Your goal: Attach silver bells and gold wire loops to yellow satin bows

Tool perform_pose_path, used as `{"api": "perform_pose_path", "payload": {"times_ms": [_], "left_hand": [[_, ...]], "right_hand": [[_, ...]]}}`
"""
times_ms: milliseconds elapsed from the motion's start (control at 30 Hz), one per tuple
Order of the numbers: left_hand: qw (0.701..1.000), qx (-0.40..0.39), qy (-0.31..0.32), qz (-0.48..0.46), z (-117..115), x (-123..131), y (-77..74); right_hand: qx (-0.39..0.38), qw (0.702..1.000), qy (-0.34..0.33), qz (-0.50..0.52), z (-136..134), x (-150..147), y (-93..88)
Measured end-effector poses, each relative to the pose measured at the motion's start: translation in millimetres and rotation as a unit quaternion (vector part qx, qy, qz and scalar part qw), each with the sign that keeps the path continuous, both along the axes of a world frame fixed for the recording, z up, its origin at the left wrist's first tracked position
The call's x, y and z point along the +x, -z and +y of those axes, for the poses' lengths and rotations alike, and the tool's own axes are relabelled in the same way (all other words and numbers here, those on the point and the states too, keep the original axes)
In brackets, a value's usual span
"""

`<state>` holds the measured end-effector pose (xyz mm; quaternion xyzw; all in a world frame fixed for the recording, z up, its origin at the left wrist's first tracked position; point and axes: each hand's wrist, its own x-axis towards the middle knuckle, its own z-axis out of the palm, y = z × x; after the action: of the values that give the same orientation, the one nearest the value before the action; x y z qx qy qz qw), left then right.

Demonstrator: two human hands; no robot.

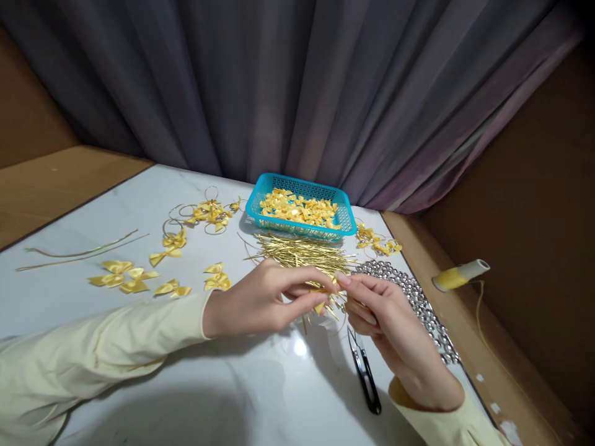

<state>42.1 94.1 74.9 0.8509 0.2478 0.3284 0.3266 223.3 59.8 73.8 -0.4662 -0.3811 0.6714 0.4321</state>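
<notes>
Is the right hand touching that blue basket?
Apart. The head view shows the right hand nearer the wearer, with gold strips lying between it and the blue basket.

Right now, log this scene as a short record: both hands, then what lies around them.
Left hand: left hand pinches a yellow bow
Right hand: right hand has fingertips beside the left's; its grip is unclear
Wires: gold wires heaped just beyond the hands
Basket: blue basket behind the wires, holding many small bows
Scissors: small black-handled scissors on the white table
Beads: silver beads spread along the right edge
Spool: yellow thread spool off the table, on the right
</notes>
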Motion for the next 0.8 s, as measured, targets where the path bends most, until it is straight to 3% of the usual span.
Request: {"api": "perform_pose_path", "payload": {"times_ms": [200, 533, 800], "left_hand": [[0.998, -0.056, -0.035, 0.000, -1.7, 0.0, -4.3], [0.962, -0.264, -0.026, -0.062, -0.8, -1.5, -14.1], [0.959, -0.279, -0.037, -0.042, -0.9, -1.0, -14.9]], "right_hand": [[0.061, 0.996, 0.023, -0.063, -3.1, 0.5, -2.2], [0.146, 0.966, -0.002, -0.213, -9.2, 4.9, -8.6], [0.209, 0.929, -0.052, -0.300, -12.9, 4.2, -10.2]]}}
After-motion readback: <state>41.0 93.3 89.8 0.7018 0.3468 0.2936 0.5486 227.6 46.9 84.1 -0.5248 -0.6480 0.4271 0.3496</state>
